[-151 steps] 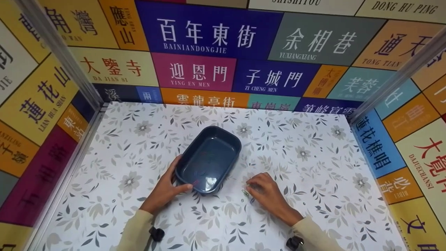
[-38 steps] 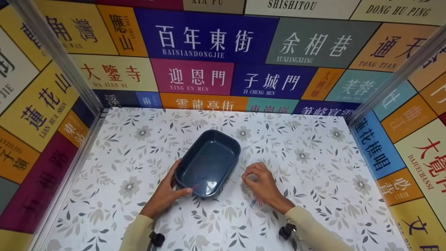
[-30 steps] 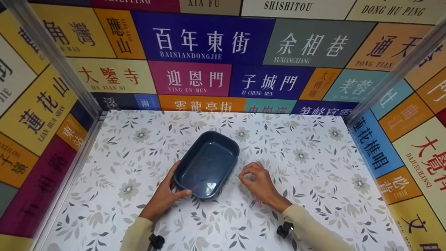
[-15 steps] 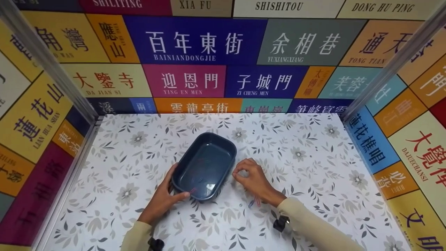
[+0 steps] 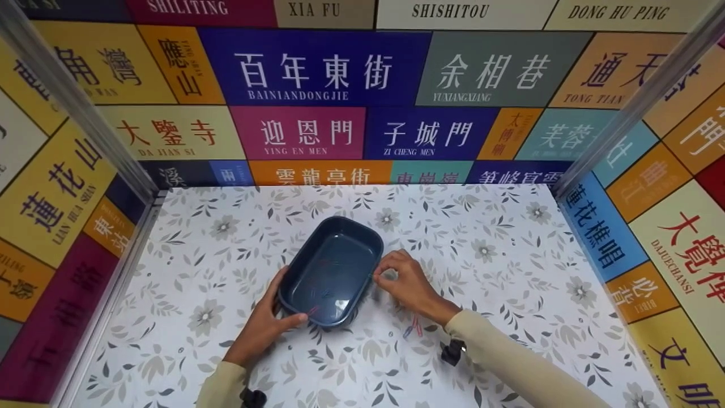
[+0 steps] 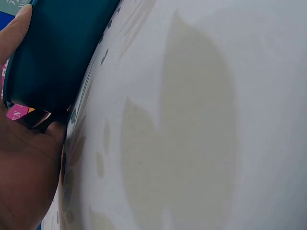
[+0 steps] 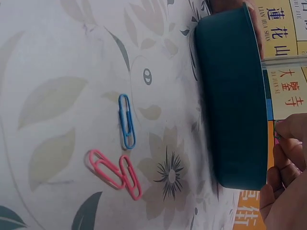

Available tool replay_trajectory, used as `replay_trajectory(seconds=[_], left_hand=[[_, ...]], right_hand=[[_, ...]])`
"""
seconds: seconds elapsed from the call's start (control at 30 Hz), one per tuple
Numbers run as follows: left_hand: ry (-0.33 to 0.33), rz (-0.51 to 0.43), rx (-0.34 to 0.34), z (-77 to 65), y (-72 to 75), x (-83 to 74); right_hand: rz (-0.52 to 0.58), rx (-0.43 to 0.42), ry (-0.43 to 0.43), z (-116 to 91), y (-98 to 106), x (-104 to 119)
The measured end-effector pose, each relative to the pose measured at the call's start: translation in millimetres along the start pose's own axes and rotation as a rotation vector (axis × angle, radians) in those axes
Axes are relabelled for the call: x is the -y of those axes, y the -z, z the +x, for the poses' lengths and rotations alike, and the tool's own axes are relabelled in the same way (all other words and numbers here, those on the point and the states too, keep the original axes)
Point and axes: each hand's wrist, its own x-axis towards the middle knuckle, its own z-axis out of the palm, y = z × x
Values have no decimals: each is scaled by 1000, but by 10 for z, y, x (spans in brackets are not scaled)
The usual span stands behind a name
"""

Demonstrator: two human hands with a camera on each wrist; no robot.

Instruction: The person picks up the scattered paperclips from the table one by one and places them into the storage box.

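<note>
A dark blue rectangular dish (image 5: 371,233) stands slanted on the table, several thin, faintly coloured clips on its floor. My left hand (image 5: 266,323) grips its near left side, thumb over the rim and fingers along the outer wall. At the right rim, my right hand (image 5: 412,284) pinches a small green paper clip (image 7: 277,129) between thumb and forefinger; most of the clip is hidden by the fingertips. On the table below the right wrist lie a blue paper clip (image 7: 126,122) and two pink ones, one pink clip (image 7: 107,169) touching the other pink clip (image 7: 132,179).
The table (image 5: 187,255) has a white cover printed with grey leaves and flowers. Panels with coloured lettering (image 5: 317,68) stand behind it and on both sides, joined by metal posts (image 5: 617,113) at the corners.
Five seconds ago my right hand was low at a green clip on the table; it has since risen and moved left to the dish's rim with it. My left hand keeps its grip.
</note>
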Motion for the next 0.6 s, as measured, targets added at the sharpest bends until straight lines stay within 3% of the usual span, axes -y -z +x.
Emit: replay_trajectory(seconds=[0.6], left_hand=[[-3,12,-8,17,2,3]], right_hand=[[-29,132,-33,247,-35,109]])
